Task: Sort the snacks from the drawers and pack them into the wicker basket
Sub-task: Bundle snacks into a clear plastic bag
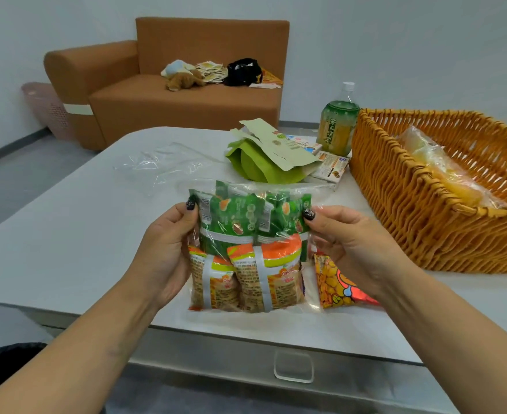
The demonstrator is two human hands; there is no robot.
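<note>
hands held a clear bag [247, 252] of snack packets upright over the near part of the worktop [67, 234]. left hand [168, 252] gripped the bag's left edge, thumb on the front near the top, fingers curled behind. right hand [348, 243] pinched the right edge the same way, thumb on the front. inside the bag, green packets [240, 216] sat in the upper half and orange packets [255, 279] in the lower half. a yellow and red packet [336, 285] lay on the worktop just right of the bag, partly under the right hand.

farther back on the worktop lay a green pouch [264, 162] with a pale torn-open top, a small box [330, 165] just to its right, and a bottle [339, 127] of green tea standing behind them, beside the wicker basket [410, 204]. the basket stood at the right of the worktop and held a clear bag of yellow snacks [443, 171]. an empty clear plastic bag [162, 165] lay flat on the far left part of the worktop. a drawer handle [293, 367] showed on the near front below the worktop edge. beyond stood a brown sofa [168, 85] with a soft toy [183, 76] and a black bag [243, 71] on its seat.
</note>
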